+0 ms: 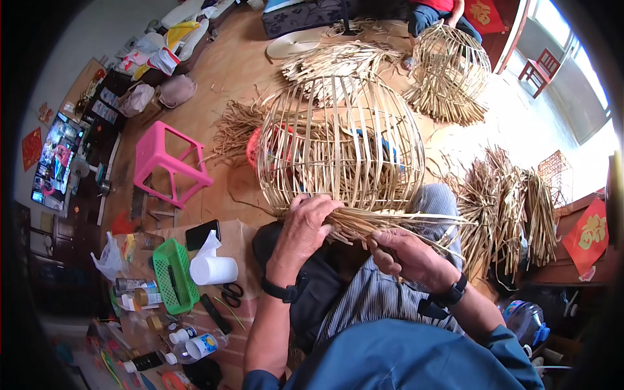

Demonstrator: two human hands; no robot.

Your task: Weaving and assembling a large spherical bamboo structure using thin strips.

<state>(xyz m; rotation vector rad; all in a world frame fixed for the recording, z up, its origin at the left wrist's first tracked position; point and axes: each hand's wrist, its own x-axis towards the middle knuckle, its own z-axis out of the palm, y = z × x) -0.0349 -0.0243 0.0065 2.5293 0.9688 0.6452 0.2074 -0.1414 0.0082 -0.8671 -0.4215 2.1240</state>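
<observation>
A large round open-work basket [340, 140] of pale bamboo-like strips lies on its side before my knees. Loose strip ends [356, 224] bunch along its near edge and trail off to the right. My left hand [304, 224] is closed over this edge, its fingers curled round the strips. Close by on the right, my right hand [404, 252] pinches at the strip ends between thumb and fingers; the exact strip is partly hidden. Through the basket's ribs I see more strips, a red basin [252, 148] and something blue.
Strip bundles [507, 208] lie at right; a flat pile [331, 62] lies beyond the basket. Another person with a similar basket [448, 65] sits at the back. A pink stool [170, 162] stands left. The near-left table holds a green tray [174, 276], paper roll [214, 270], scissors [232, 294] and bottles.
</observation>
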